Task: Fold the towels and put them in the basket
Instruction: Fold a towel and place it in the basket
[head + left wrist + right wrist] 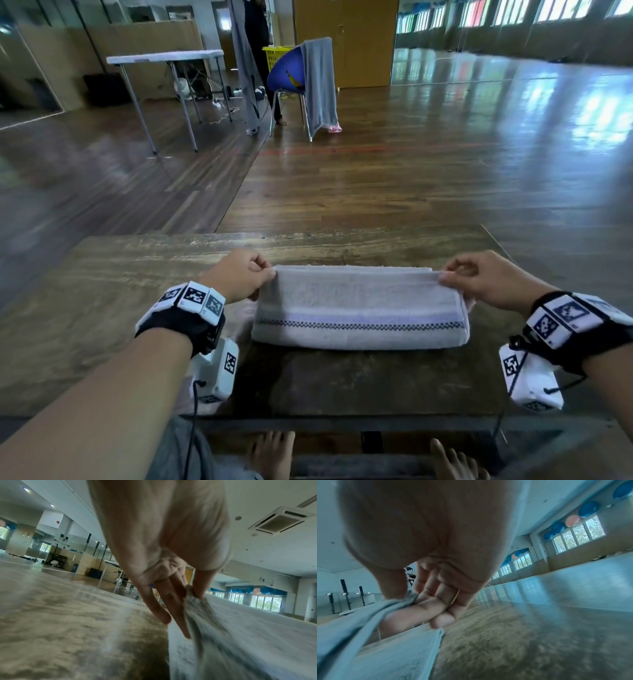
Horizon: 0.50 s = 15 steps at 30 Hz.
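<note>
A folded pale grey terry towel with a dark checked stripe is laid on the worn wooden table; its far corners are pinched by the left hand and the right hand.

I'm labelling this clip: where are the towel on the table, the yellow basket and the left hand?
towel (359, 301): head view, middle of its top face.
basket (272, 56): head view, yellow side wall behind the chair.
left hand (239, 275): head view, back of the hand.

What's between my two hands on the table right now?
In the head view, the folded towel spans from the left hand to the right hand; each pinches a far corner.
</note>
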Each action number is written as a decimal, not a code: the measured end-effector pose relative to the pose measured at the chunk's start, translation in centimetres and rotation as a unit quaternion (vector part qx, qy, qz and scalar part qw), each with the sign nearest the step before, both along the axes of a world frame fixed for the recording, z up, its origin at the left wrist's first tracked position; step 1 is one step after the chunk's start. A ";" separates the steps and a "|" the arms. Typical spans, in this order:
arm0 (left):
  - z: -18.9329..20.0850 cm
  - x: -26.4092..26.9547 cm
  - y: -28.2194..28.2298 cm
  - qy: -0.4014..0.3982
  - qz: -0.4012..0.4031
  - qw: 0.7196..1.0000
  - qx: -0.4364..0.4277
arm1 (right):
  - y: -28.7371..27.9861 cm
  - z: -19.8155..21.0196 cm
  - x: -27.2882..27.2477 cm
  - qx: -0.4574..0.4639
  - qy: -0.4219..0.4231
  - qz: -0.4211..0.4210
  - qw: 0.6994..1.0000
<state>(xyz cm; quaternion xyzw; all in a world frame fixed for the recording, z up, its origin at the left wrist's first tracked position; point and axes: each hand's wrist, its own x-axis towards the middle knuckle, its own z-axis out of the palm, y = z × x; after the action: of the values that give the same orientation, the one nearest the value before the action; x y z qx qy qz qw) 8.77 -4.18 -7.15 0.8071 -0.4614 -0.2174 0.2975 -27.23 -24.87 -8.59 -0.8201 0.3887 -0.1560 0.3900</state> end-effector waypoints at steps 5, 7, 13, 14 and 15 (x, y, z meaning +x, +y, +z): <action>-2.0 0.0 -2.7 -0.146 -0.005 0.987 -0.071 | -2.5 -1.4 2.6 -0.111 0.014 -0.069 0.991; -2.5 0.5 -3.5 -0.170 -0.007 0.983 -0.071 | -3.2 -1.9 3.4 -0.136 0.075 -0.085 0.984; -4.0 2.2 -4.4 -0.179 -0.030 0.983 -0.018 | -3.9 -2.3 4.8 -0.136 0.177 -0.054 0.973; -4.0 2.3 -4.4 -0.174 -0.038 0.984 -0.016 | -3.8 -2.3 4.8 -0.139 0.186 -0.042 0.972; -4.0 2.4 -4.3 -0.168 -0.046 0.985 -0.014 | -3.7 -2.3 4.8 -0.143 0.189 -0.036 0.971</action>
<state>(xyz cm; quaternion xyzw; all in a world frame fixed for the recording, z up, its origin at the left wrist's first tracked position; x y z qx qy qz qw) 11.18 -8.50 -11.13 0.8056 -0.5446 -0.0858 0.2170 -22.41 -28.55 -10.85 -0.8675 0.4583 -0.0660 0.1818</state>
